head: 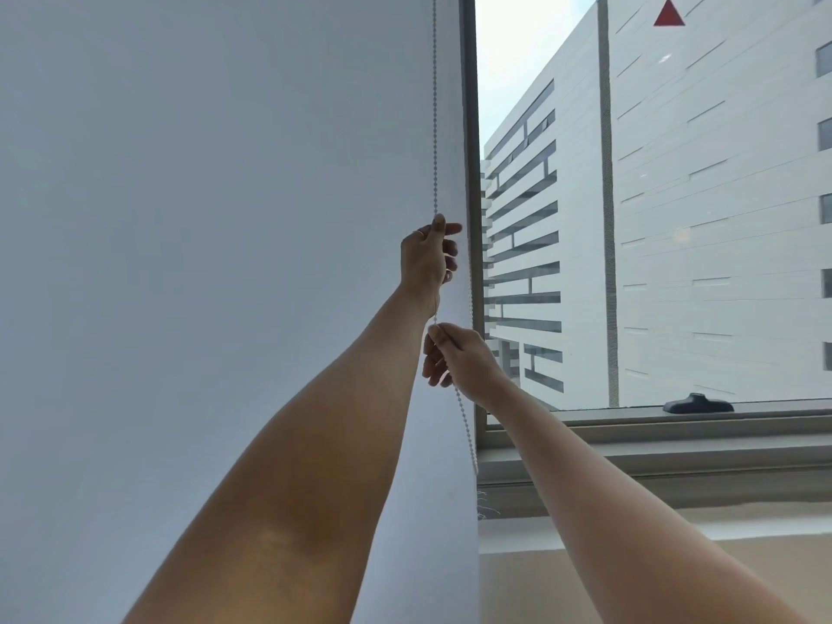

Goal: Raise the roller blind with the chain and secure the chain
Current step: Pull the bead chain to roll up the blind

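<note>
Left of the dark window frame (471, 128): a white roller blind (202, 218) hanging fully down, past the sill and out of the bottom of view. Just left of the frame, in front of the blind's right edge: a white bead chain (435, 105) dropping straight from the top of view. Held there by the left hand (427, 258), the higher of the two, thumb and forefinger pinched together on the beads, the other fingers (450, 252) loosely curled, a thin ring (419, 233) on one. Directly below, just left of the frame: the right hand (459, 362), thumb and forefinger clamped on the same strand. Under it, chain slanting down to the foot of the frame. Right of the frame: a pale building (675, 218) with dark horizontal slits, a red triangle (669, 13) high up, a dark handle (698, 404) on the lower rail
</note>
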`<control>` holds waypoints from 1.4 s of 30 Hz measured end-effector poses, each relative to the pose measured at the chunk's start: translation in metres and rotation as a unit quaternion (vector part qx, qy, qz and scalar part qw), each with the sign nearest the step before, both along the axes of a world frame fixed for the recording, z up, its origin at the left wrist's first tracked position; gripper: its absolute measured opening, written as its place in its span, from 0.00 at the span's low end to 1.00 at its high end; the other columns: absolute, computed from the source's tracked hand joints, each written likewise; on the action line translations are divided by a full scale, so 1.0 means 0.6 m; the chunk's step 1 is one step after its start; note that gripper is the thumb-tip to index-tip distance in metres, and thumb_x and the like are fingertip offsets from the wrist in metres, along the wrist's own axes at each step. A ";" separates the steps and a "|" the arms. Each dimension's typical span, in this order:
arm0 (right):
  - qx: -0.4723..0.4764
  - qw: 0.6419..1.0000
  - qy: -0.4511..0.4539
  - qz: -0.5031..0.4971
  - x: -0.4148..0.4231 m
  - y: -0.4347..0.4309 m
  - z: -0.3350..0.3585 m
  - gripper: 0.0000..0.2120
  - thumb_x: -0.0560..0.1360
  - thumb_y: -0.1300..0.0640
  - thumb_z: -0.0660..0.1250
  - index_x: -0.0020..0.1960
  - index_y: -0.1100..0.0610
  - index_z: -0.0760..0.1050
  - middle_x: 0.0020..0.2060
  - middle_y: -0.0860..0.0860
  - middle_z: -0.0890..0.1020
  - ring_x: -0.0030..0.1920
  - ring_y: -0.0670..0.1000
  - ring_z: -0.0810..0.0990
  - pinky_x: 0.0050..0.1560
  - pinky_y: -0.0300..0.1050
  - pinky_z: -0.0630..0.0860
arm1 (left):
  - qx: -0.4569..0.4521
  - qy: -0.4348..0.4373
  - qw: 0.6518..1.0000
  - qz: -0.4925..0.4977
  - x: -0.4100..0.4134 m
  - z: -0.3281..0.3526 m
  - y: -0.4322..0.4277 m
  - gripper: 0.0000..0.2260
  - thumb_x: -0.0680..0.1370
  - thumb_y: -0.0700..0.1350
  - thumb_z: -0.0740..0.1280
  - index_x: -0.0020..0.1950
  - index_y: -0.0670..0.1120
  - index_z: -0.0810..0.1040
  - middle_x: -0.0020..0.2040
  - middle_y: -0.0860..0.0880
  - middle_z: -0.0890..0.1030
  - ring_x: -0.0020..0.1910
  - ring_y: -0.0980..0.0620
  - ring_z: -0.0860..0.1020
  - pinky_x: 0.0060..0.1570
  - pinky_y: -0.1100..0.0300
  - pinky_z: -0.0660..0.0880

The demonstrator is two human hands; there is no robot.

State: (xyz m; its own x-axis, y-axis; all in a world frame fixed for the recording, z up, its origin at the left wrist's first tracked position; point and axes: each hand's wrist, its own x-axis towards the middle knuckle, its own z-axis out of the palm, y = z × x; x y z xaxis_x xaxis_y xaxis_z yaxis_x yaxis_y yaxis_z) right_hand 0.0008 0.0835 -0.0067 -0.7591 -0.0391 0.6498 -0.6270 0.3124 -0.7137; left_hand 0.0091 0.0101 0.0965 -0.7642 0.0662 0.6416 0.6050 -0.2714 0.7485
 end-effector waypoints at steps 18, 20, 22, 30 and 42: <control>0.062 0.987 -0.144 0.033 0.009 0.070 0.012 0.12 0.78 0.61 0.55 0.48 0.52 0.76 0.44 0.48 0.82 0.46 0.49 0.78 0.47 0.44 0.72 | 0.058 0.015 0.996 -0.072 -0.024 -0.092 0.019 0.17 0.81 0.48 0.56 0.32 0.47 0.69 0.19 0.57 0.64 0.18 0.60 0.58 0.18 0.69 0.56; -0.007 0.994 -0.106 0.034 0.014 0.074 0.037 0.15 0.75 0.65 0.53 0.48 0.54 0.76 0.43 0.48 0.81 0.47 0.49 0.78 0.49 0.47 0.72 | 0.061 0.019 0.995 -0.078 -0.021 -0.092 0.016 0.17 0.81 0.48 0.55 0.32 0.47 0.68 0.19 0.57 0.63 0.18 0.60 0.58 0.19 0.68 0.56; -0.070 0.995 -0.058 0.042 0.019 0.069 0.071 0.15 0.76 0.64 0.51 0.50 0.57 0.76 0.44 0.50 0.81 0.47 0.48 0.78 0.51 0.48 0.72 | 0.070 0.028 0.993 -0.087 -0.017 -0.094 0.013 0.18 0.81 0.47 0.54 0.32 0.46 0.68 0.19 0.56 0.63 0.18 0.60 0.58 0.19 0.68 0.57; -0.232 0.964 0.017 0.130 0.048 0.008 0.197 0.11 0.79 0.51 0.56 0.47 0.55 0.75 0.42 0.51 0.82 0.41 0.49 0.81 0.40 0.41 0.78 | 0.068 0.017 0.991 -0.118 0.002 -0.114 0.023 0.17 0.81 0.47 0.55 0.32 0.47 0.66 0.20 0.55 0.63 0.19 0.58 0.56 0.19 0.68 0.54; -0.292 0.947 0.112 0.070 0.038 -0.034 0.182 0.17 0.78 0.55 0.60 0.32 0.51 0.77 0.17 0.41 0.66 0.19 0.41 0.60 0.18 0.32 0.59 | -0.005 0.021 0.986 -0.162 -0.011 -0.114 -0.006 0.18 0.82 0.48 0.53 0.33 0.46 0.66 0.22 0.54 0.67 0.22 0.57 0.62 0.23 0.67 0.61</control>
State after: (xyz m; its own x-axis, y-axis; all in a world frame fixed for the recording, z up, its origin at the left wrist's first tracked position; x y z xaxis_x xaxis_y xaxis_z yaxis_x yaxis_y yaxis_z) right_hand 0.0235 0.0631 0.1022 -0.6137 0.2867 0.7356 -0.7891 -0.1911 -0.5838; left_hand 0.0028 0.0063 0.0278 -0.6737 0.3097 0.6710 0.5185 -0.4490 0.7278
